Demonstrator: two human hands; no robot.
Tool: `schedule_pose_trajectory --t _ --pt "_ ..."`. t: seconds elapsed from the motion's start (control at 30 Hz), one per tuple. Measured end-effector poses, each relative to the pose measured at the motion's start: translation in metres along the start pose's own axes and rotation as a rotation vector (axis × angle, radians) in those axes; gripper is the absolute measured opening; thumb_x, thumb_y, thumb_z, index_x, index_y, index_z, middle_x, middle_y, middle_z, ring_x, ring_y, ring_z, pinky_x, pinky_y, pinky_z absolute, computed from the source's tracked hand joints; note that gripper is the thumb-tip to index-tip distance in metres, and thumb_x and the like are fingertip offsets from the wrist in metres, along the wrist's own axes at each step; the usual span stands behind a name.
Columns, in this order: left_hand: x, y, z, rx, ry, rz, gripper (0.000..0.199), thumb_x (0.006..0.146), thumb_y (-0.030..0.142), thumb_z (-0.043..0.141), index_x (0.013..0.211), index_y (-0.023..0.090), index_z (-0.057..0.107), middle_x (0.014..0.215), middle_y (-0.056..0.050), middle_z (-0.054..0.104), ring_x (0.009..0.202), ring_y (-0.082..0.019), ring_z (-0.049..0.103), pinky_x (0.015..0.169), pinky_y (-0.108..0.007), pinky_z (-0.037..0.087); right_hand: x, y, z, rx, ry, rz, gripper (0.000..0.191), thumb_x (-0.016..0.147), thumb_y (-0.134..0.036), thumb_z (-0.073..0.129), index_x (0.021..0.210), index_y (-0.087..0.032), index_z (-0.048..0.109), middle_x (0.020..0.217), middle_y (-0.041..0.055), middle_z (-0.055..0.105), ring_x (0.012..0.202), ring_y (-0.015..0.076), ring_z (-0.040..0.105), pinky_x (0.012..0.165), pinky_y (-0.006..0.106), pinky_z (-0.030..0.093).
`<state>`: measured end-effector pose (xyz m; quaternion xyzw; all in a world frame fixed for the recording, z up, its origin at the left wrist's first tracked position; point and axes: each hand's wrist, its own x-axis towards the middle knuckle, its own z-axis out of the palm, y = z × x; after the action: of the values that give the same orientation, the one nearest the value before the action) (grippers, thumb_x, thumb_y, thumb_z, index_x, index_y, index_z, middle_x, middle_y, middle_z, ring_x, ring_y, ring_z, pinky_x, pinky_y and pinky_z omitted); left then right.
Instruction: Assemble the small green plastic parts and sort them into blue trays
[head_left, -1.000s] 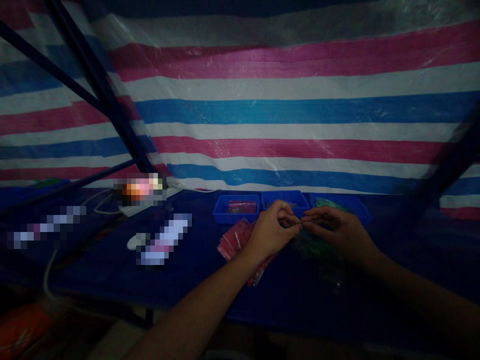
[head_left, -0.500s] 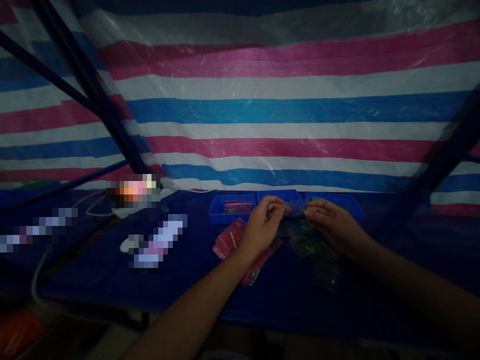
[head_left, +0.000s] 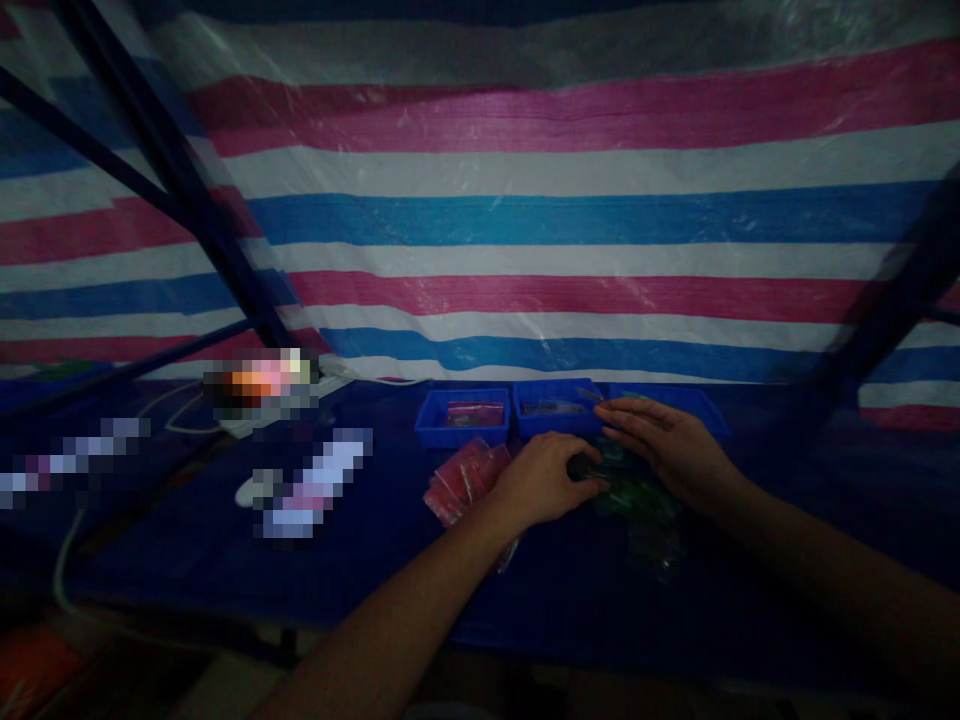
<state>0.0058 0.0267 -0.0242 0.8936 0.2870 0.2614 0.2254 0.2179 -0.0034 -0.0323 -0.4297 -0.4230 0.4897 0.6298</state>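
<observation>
Between several red packets and several green packets (head_left: 637, 500) on the blue table, my left hand (head_left: 551, 478) reaches down with thumb and fingers apart, at the edge of the green pile. The red packets (head_left: 465, 480) lie partly under my left forearm. My right hand (head_left: 660, 440) is at the right end of the middle blue tray (head_left: 555, 421); its fingertips are pressed together on a small clear packet (head_left: 592, 397), dim and hard to make out. More clear packets lie in that tray. The left blue tray (head_left: 461, 436) holds a red-edged packet.
A third blue tray (head_left: 701, 405) is behind my right hand. On the left of the table (head_left: 225, 550) are a white power strip (head_left: 240, 427) with cables, a white oval object (head_left: 251, 490) and blurred-out items. A striped sheet (head_left: 562, 220) hangs behind, between dark metal posts.
My left hand has moved down from the clear packet to the green pile and its fingers have opened. The clear packet is now at the middle tray, by my right fingertips.
</observation>
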Motion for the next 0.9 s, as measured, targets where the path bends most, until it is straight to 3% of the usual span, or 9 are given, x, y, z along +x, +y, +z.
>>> schedule_pose_trajectory --t 0.1,0.23,0.37,0.5,0.6,0.77,0.9 --pt "0.0 -0.001 0.0 -0.008 -0.03 -0.014 0.026 0.086 0.034 0.078 0.109 0.021 0.077 0.108 -0.004 0.079 0.1 -0.024 0.074 0.091 -0.035 0.054 -0.002 0.0 0.001 -0.03 -0.012 0.001 0.031 0.076 -0.04 0.09 0.098 -0.02 0.08 0.116 0.01 0.079 0.12 0.03 0.071 0.104 0.041 0.059" --pt "0.001 0.0 -0.002 -0.04 -0.037 -0.031 0.021 0.087 0.027 0.075 0.108 0.023 0.078 0.106 -0.003 0.08 0.095 -0.021 0.075 0.087 -0.032 0.055 -0.003 0.0 0.0 -0.054 -0.036 -0.006 0.03 0.077 -0.044 0.088 0.095 -0.021 0.08 0.11 0.0096 0.08 0.115 0.0312 0.074 0.095 0.041 0.064" --pt "0.0 0.002 -0.003 -0.126 -0.002 -0.056 0.018 0.088 0.019 0.072 0.104 0.023 0.079 0.105 -0.001 0.081 0.094 -0.019 0.076 0.086 -0.029 0.056 -0.007 -0.003 0.0 -0.201 -0.042 -0.065 0.032 0.082 -0.047 0.083 0.099 -0.021 0.078 0.106 0.0094 0.079 0.101 0.029 0.078 0.078 0.036 0.066" --pt "0.0 0.007 -0.007 -0.176 0.048 -0.058 0.018 0.088 0.015 0.07 0.101 0.022 0.08 0.103 0.0 0.081 0.093 -0.018 0.077 0.086 -0.029 0.057 -0.012 -0.009 0.0 -0.332 -0.059 -0.138 0.033 0.087 -0.049 0.078 0.104 -0.021 0.076 0.098 0.0083 0.08 0.077 0.0209 0.076 0.067 0.032 0.061" --pt "-0.001 0.014 -0.012 -0.24 0.121 -0.051 0.029 0.09 0.015 0.069 0.117 0.024 0.076 0.105 -0.001 0.082 0.097 -0.018 0.077 0.091 -0.03 0.057 -0.013 -0.012 -0.001 -0.444 -0.045 -0.172 0.035 0.089 -0.051 0.074 0.107 -0.021 0.076 0.093 0.0071 0.08 0.065 0.0171 0.071 0.066 0.032 0.058" --pt "-0.003 0.021 -0.018 -0.317 0.252 -0.088 0.033 0.095 0.025 0.069 0.129 0.025 0.07 0.109 -0.003 0.081 0.104 -0.02 0.076 0.103 -0.037 0.055 -0.014 -0.008 0.0 -0.593 -0.041 -0.261 0.037 0.086 -0.051 0.077 0.114 -0.027 0.075 0.118 0.0076 0.077 0.095 0.0263 0.075 0.084 0.039 0.06" --pt "-0.002 0.018 -0.018 -0.454 0.264 -0.075 0.034 0.095 0.025 0.069 0.129 0.024 0.068 0.111 -0.006 0.08 0.104 -0.02 0.076 0.1 -0.038 0.057 -0.015 -0.002 0.0 -0.636 -0.173 -0.222 0.04 0.085 -0.047 0.08 0.119 -0.028 0.073 0.112 0.0068 0.08 0.1 0.0283 0.076 0.093 0.044 0.059"
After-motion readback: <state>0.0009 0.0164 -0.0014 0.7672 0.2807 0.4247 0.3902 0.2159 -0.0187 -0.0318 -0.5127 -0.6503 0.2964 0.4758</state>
